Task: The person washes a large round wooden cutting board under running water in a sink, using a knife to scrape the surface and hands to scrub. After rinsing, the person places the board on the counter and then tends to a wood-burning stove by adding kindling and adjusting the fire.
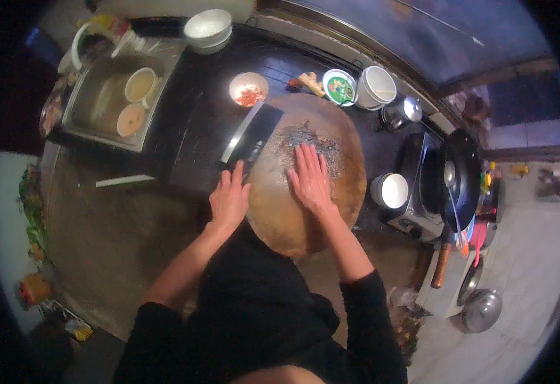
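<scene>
A broad cleaver (256,132) lies flat across the left edge of a thick round wooden chopping board (280,211), its bright edge facing left. My left hand (229,199) is at the near end of the cleaver, with the dark handle between its fingers and thumb; part of the grip is hidden. My right hand (311,177) rests palm down on the board, fingers apart and holding nothing. Under and beyond its fingertips, a dark, rough, wet-looking patch (304,137) marks the wood. A bowl with chopped red and white pieces (250,95) stands just past the cleaver's tip.
To the left, a steel sink (100,108) holds bowls of cloudy liquid. Stacked white bowls (208,29) stand at the back. Ginger (311,82), a green-patterned lid (339,87) and a white tub (377,87) line the board's far side. A wok (462,177) with a ladle sits right, beside white bowls (391,190).
</scene>
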`<action>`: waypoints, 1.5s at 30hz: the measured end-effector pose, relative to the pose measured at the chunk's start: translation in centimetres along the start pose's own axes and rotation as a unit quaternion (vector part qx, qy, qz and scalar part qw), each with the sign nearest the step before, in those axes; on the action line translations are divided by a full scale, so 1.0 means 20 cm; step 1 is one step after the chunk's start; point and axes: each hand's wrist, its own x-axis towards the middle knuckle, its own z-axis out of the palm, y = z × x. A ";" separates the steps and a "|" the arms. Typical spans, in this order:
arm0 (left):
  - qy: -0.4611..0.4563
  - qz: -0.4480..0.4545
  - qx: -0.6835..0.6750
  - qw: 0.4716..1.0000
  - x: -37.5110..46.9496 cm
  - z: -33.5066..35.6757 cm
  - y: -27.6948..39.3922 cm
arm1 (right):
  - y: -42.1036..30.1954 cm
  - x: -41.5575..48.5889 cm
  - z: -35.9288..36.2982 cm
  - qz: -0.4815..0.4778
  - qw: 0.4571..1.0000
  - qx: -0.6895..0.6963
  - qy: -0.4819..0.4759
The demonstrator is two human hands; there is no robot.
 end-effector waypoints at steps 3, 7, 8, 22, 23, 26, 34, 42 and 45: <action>-0.022 -0.039 -0.012 0.999 -0.03 0.02 0.01 | -0.02 0.12 0.01 0.011 0.996 -0.056 -0.063; -0.011 -0.051 -0.059 0.997 -0.03 0.03 0.00 | 0.10 -0.06 -0.17 -0.038 0.992 -0.020 -0.118; 0.001 -0.050 -0.070 0.996 -0.03 0.03 0.00 | 0.15 -0.14 -0.22 0.018 0.997 -0.002 -0.073; -0.010 0.053 -0.065 0.996 0.19 0.06 -0.05 | 0.22 -0.72 -0.08 0.429 0.869 0.201 0.146; -0.020 0.065 -0.076 0.995 0.23 0.06 -0.05 | 0.17 -0.74 -0.08 0.439 0.865 0.195 0.145; -0.041 0.102 -0.029 0.993 0.33 0.02 -0.02 | 0.07 -0.75 -0.12 0.424 0.876 0.173 0.149; 0.055 0.069 -0.097 0.991 0.23 -0.07 0.01 | -0.18 -0.47 -0.17 0.128 0.990 -0.009 -0.063; 0.065 0.059 -0.128 0.988 -0.07 -0.03 0.01 | 0.08 0.00 0.00 0.117 0.991 -0.049 0.032; 0.083 0.091 -0.122 0.985 -0.14 -0.01 0.01 | 0.09 -0.04 0.03 0.088 0.994 -0.061 0.014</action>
